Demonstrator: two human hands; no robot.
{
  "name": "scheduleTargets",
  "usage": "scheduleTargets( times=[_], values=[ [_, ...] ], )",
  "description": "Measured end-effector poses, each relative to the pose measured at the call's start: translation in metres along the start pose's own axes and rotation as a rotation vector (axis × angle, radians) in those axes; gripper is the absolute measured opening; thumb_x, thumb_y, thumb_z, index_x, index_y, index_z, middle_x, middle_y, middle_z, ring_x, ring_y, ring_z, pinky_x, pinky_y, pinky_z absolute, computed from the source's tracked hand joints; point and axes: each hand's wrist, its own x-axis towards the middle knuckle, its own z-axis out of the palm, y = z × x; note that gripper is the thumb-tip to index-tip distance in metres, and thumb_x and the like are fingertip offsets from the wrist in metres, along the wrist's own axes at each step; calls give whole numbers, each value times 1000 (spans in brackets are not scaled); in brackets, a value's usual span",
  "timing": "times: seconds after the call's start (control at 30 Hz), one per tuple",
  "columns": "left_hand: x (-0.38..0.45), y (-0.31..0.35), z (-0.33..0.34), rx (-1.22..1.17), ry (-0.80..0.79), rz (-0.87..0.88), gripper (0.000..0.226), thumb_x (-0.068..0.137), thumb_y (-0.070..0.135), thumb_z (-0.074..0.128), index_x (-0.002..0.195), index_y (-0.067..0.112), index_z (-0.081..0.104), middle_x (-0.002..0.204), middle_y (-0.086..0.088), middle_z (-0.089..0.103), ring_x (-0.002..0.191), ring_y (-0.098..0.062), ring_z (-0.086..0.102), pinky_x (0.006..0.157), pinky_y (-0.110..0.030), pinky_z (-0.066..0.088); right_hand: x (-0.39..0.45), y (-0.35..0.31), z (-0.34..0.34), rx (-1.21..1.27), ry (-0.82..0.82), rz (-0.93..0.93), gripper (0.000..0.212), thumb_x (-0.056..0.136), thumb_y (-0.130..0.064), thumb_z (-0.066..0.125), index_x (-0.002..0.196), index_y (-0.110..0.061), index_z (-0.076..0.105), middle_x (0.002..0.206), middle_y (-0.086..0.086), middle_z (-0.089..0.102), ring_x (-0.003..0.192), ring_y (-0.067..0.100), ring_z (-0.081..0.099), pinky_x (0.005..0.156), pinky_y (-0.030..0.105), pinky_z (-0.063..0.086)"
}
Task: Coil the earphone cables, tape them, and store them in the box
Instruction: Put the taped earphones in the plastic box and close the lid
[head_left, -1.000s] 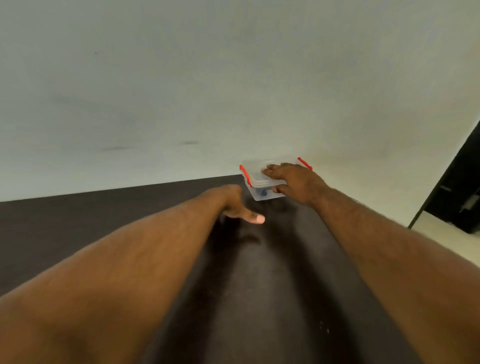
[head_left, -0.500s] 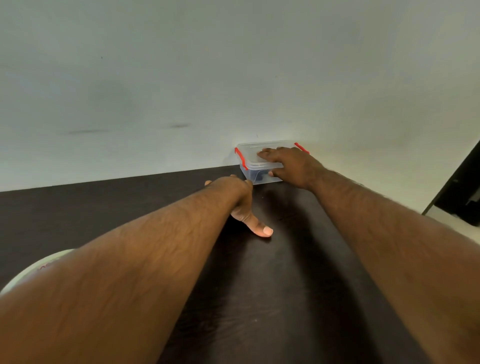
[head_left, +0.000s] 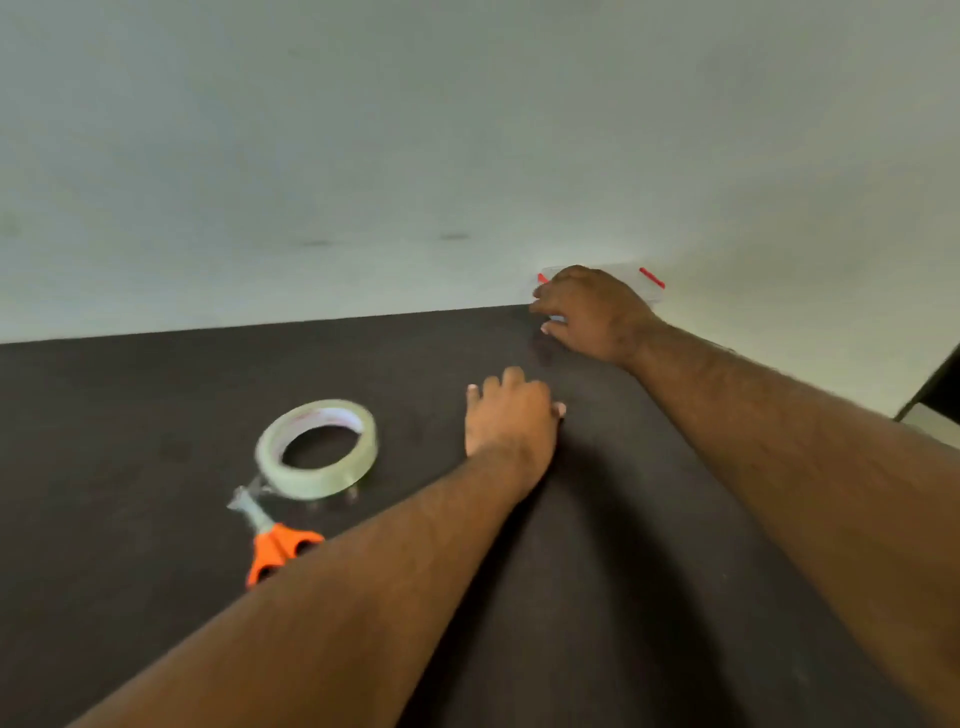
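Both hands out: right hand (head_left: 589, 312) grips box (head_left: 652, 283), left hand (head_left: 511, 413) rests on table (head_left: 156, 405)

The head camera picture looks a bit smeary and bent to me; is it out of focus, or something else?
Head view: motion blur smears the scissors and tape roll; the wide lens stretches both forearms; soft, even light, faint shadows under the left hand, no glare.
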Motion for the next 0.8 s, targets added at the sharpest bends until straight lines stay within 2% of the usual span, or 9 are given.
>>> scheduleTargets(
  times=[0.07, 0.17, 0.23, 0.33, 0.47, 0.57, 0.7, 0.77, 0.8],
  values=[
    [-44, -14, -10, -3, 25, 44, 33, 95, 40, 49, 109, 15, 65, 119, -8, 55, 113, -31, 52, 103, -45, 38, -9, -33, -12, 71, 10, -32, 19, 88, -25, 61, 100, -15, 71, 102, 5, 70, 103, 27, 59, 92, 42, 47],
    [-118, -57, -38, 96, 121, 65, 27, 92, 41, 52, 108, 24, 66, 125, 0, 53, 116, -26, 47, 96, -40, 38, -26, -89, -25, 220, 37, -84, 19, 89, -24, 62, 103, -17, 73, 107, 0, 71, 106, 22, 62, 95, 42, 45],
    [-165, -89, -55, 140, 171, -5, 29, 92, 44, 52, 114, 29, 63, 131, 4, 48, 119, -24, 44, 96, -39, 37, -35, -126, -27, 360, 36, -127, 23, 87, -22, 66, 108, -15, 73, 114, 1, 70, 109, 21, 62, 96, 37, 46],
    [-213, -133, -71, 167, 117, -154, 35, 94, 50, 46, 125, 37, 55, 135, 9, 45, 120, -22, 42, 97, -37, 38, -44, -181, -21, 476, -18, -184, 34, 85, -19, 69, 118, -15, 68, 126, 2, 64, 117, 18, 57, 100, 34, 44],
    [-234, -157, -70, 130, 89, -134, 33, 97, 50, 41, 121, 32, 57, 113, 11, 59, 105, -19, 51, 87, -33, 41, -44, -233, -13, 531, -151, -181, 48, 85, -22, 66, 132, -24, 56, 140, -6, 53, 127, 16, 50, 104, 36, 42],
    [-237, -160, -65, 110, 151, -149, 30, 96, 49, 44, 111, 28, 60, 104, 9, 62, 100, -17, 53, 85, -31, 42, -44, -249, -1, 454, -225, -68, 47, 88, -30, 60, 134, -32, 52, 142, -5, 52, 128, 24, 50, 102, 39, 43],
    [-235, -158, -65, 39, 231, -227, 26, 93, 49, 50, 86, 24, 51, 93, 7, 62, 91, -18, 54, 75, -30, 40, -47, -256, 10, 458, -178, 45, 31, 90, -26, 55, 120, -29, 60, 124, -3, 63, 114, 29, 59, 90, 39, 50],
    [-234, -160, -66, 17, 271, -273, 25, 92, 46, 52, 89, 21, 55, 98, 5, 58, 92, -18, 52, 75, -30, 42, -50, -261, 13, 460, -143, 65, 24, 91, -25, 52, 113, -27, 61, 119, -2, 64, 108, 29, 60, 84, 38, 49],
    [-234, -162, -66, 5, 286, -281, 23, 93, 42, 53, 95, 20, 59, 104, 4, 55, 96, -19, 51, 78, -32, 44, -53, -263, 14, 458, -127, 75, 26, 92, -25, 51, 116, -26, 60, 121, -2, 62, 109, 28, 59, 84, 38, 49]
  ],
)
